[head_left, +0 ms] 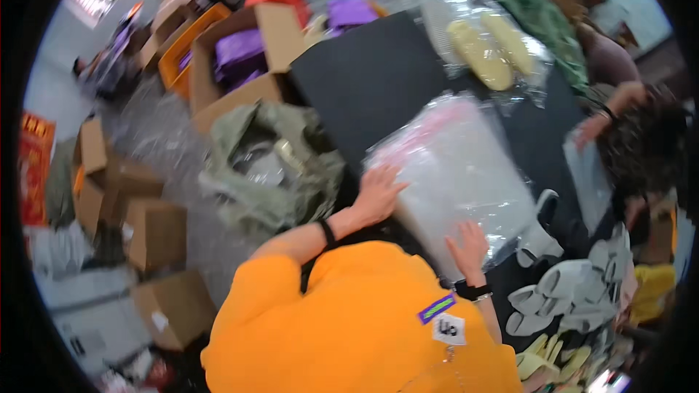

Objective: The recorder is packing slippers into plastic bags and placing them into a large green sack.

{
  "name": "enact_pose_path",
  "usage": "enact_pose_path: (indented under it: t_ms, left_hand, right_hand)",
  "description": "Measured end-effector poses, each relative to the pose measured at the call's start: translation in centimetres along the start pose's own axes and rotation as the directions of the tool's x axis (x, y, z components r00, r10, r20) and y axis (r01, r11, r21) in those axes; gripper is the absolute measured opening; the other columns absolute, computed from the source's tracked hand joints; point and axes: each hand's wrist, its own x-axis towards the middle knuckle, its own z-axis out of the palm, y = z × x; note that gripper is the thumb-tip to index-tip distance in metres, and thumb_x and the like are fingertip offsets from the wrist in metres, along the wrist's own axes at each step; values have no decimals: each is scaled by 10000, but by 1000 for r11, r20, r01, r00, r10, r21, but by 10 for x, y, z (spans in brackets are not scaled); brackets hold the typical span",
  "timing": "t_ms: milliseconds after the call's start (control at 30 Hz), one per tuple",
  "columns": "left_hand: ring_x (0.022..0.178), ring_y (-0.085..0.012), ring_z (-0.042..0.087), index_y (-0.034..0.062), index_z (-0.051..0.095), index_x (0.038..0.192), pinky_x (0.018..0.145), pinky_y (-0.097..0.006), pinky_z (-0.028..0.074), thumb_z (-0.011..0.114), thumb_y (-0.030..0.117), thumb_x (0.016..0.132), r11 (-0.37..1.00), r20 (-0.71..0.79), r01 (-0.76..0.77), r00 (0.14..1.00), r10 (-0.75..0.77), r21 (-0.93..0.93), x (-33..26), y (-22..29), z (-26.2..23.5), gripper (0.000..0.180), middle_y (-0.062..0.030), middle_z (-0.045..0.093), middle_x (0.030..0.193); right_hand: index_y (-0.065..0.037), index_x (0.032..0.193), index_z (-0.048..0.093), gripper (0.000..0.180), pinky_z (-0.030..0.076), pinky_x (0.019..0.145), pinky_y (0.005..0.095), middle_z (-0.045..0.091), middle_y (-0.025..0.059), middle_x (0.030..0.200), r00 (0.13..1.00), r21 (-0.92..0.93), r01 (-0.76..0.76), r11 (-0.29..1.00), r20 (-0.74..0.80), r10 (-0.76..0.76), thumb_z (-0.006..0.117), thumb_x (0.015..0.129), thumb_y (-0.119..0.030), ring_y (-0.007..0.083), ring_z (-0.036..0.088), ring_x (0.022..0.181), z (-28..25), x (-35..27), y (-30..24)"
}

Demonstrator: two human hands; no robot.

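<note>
- Clearly, the stack of clear plastic bags (466, 164) lies flat on the dark table (364, 76), right in front of the person and under both hands.
- The left grip (376, 195) is released, fingers spread over the stack's left edge, which lies beneath and to the right of it.
- The right grip (470, 249) is also released, its fingers fanned out at the near part of the stack; most of the stack extends beyond it.
- Past the stack's far edge, pale yellow slippers (480, 58) lie in clear wrapping.
- Near the right hand, off to its right, white slippers (571, 287) sit heaped.
- Beside the table on the left stands an open green sack (226, 200).
- At the far right, a co-worker's hand (593, 129) is at another clear bag (591, 182).
</note>
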Motion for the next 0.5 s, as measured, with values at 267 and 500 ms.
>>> enact_pose_path:
  t_ms: [267,500]
  left_hand:
    - [1243,-347,319,154,525,1181,979,-492,243,654,171,719,997,65,-12,998,17,-82,5,24,-10,480,-160,378,1319]
    - [1248,-353,310,169,530,1179,977,-506,229,678,200,709,994,112,-59,991,70,-93,20,31,8,494,-155,386,1317]
  right_hand:
    - [-161,1150,573,524,228,968,562,431,125,1287,955,23,74,997,-288,-64,667,714,-435,331,335,1225,-5,5,11]
    - [-199,1182,561,559,163,1001,605,379,128,1335,962,-57,-36,998,-274,19,667,700,-461,357,264,1278,11,-10,21]
